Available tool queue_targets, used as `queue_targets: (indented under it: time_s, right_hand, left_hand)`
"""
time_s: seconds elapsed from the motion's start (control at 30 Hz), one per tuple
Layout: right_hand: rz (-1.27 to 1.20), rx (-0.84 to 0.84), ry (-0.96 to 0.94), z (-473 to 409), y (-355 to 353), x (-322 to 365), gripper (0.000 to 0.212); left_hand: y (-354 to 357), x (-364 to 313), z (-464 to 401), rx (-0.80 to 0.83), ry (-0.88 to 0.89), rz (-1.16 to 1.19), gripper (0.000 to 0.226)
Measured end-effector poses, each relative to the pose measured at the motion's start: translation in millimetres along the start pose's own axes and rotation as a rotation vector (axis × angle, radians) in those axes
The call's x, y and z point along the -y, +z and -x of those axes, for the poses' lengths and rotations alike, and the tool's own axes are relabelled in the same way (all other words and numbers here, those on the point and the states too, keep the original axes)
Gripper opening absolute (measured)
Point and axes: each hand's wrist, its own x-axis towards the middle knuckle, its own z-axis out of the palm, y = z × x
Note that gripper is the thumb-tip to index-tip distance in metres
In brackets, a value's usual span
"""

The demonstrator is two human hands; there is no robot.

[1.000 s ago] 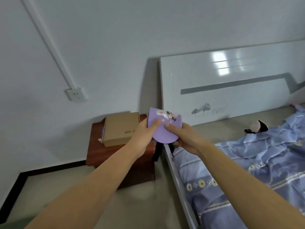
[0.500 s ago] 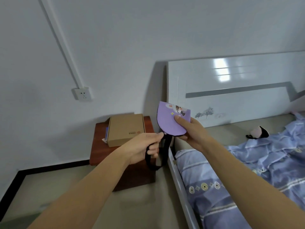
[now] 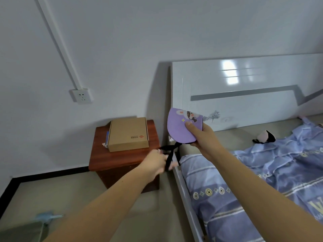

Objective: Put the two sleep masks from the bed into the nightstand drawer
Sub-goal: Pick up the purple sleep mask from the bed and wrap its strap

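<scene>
A folded purple sleep mask [image 3: 179, 127] with a cartoon print is held up in my right hand [image 3: 201, 138], between the nightstand and the bed's headboard. Its black strap [image 3: 170, 154] hangs down from it, and my left hand [image 3: 157, 163] grips that strap just below. A second sleep mask [image 3: 264, 137], pink and black, lies on the mattress near the headboard. The reddish-brown wooden nightstand [image 3: 113, 159] stands left of the bed; its drawer front cannot be made out from here.
A cardboard box [image 3: 128, 134] lies on the nightstand top, with something small under its left edge. A blue patterned quilt [image 3: 262, 180] covers the bed. The white bed rail [image 3: 185, 194] runs down past my left hand. A wall socket [image 3: 81, 96] is at left.
My left hand let go of the mask's body and slid down to grip the black strap, pulling it lower. My right hand kept hold of the mask and raised it slightly.
</scene>
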Motion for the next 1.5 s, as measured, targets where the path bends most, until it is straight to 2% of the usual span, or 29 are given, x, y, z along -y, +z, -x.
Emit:
queue_targets:
  time_s: [0.07,0.13,0.17,0.2,0.23,0.27,0.37,0.4,0.43,0.47,0.5,0.53,0.57,0.6,0.63,0.67,0.73,0.77,0.83,0.87,0.93,0.97,1.1,1.13,1.2,1.27,1.3,1.43,1.5]
  right_hand:
    - [-0.017,-0.021,0.036,5,-2,-1,0.014]
    - [0.006,-0.055,0.064,9,-5,-4,0.014]
    - [0.016,-0.073,0.079,11,-6,-7,0.014]
    - [0.016,-0.094,0.094,12,-7,-10,0.014]
    - [0.018,-0.119,0.103,12,-8,-12,0.013]
    - [0.029,-0.149,0.106,12,-9,-12,0.013]
    - [0.056,-0.235,0.038,9,-10,-8,0.012]
    - [0.063,-0.238,-0.002,9,-9,-7,0.010]
    - [0.099,-0.233,-0.037,10,-7,-7,0.008]
    - [0.149,-0.231,-0.053,11,-4,-8,0.008]
    - [0.182,-0.241,-0.047,13,-1,-11,0.009]
    - [0.168,-0.264,-0.007,13,2,-16,0.012]
    - [0.090,-0.277,0.068,13,4,-20,0.014]
    - [-0.019,-0.268,0.167,14,7,-22,0.012]
    - [-0.114,-0.214,0.285,14,7,-23,0.007]
    - [-0.152,-0.120,0.408,15,6,-22,0.001]
    - [-0.107,0.119,0.583,18,1,-19,0.013]
    - [-0.089,0.216,0.608,19,-1,-16,0.014]
    - [0.009,0.328,0.592,19,-6,-11,0.010]
    - [0.087,0.379,0.557,18,-9,-10,0.016]
    - [0.227,0.501,0.454,13,-11,-5,0.036]
    - [0.272,0.567,0.407,12,-9,-1,0.039]
    - [0.507,0.752,0.379,12,5,11,0.013]
    - [0.520,0.763,0.396,12,7,8,0.009]
    - [0.488,0.686,0.391,13,15,2,0.015]
    - [0.416,0.540,0.328,14,21,-7,0.026]
    - [0.393,0.481,0.286,15,24,-9,0.028]
    - [0.567,0.366,0.129,12,21,-11,0.032]
    - [0.505,0.330,0.159,13,14,-13,0.034]
  left_hand:
    - [-8,-9,-7,-0.028,0.155,0.553,0.040]
    - [-15,-22,-2,0.069,0.291,0.997,0.042]
    - [-18,-29,2,0.136,0.342,1.110,0.040]
    - [-20,-34,8,0.226,0.358,1.121,0.037]
    - [-19,-36,15,0.327,0.328,1.025,0.032]
    - [-18,-34,21,0.409,0.267,0.815,0.027]
    - [-13,-12,27,0.605,0.046,-0.316,0.021]
    - [-12,-2,23,0.594,-0.021,-0.604,0.024]
    - [-10,5,19,0.481,-0.047,-0.805,0.028]
    - [-10,10,12,0.283,0.003,-0.948,0.033]
    - [-12,11,7,0.047,0.128,-1.060,0.044]
    - [-14,11,3,-0.140,0.291,-1.091,0.063]
    - [-15,10,1,-0.233,0.440,-1.032,0.083]
    - [-17,6,1,-0.258,0.586,-0.993,0.098]
    - [-19,2,0,-0.265,0.731,-1.048,0.103]
    - [-21,-1,0,-0.267,0.857,-1.163,0.101]
    - [-23,-7,3,-0.233,1.039,-1.372,0.082]
    - [-23,-11,8,-0.174,1.110,-1.416,0.069]
    - [-22,-14,19,-0.041,1.271,-1.423,0.047]
    - [-20,-12,24,-0.006,1.338,-1.432,0.041]
    - [-16,-8,34,0.024,1.422,-1.450,0.039]
    - [-13,-8,37,0.039,1.463,-1.470,0.041]
    - [-7,-4,51,0.143,1.645,-1.632,0.047]
    - [-8,-4,54,0.149,1.679,-1.642,0.046]
    - [-5,-5,46,0.117,1.615,-1.683,0.043]
    - [-6,-9,38,0.081,1.364,-1.706,0.037]
    - [-9,-9,37,0.092,1.301,-1.689,0.037]
    - [-35,-7,52,0.169,1.355,-1.445,0.035]
    - [-41,-7,53,0.093,1.323,-1.320,0.039]
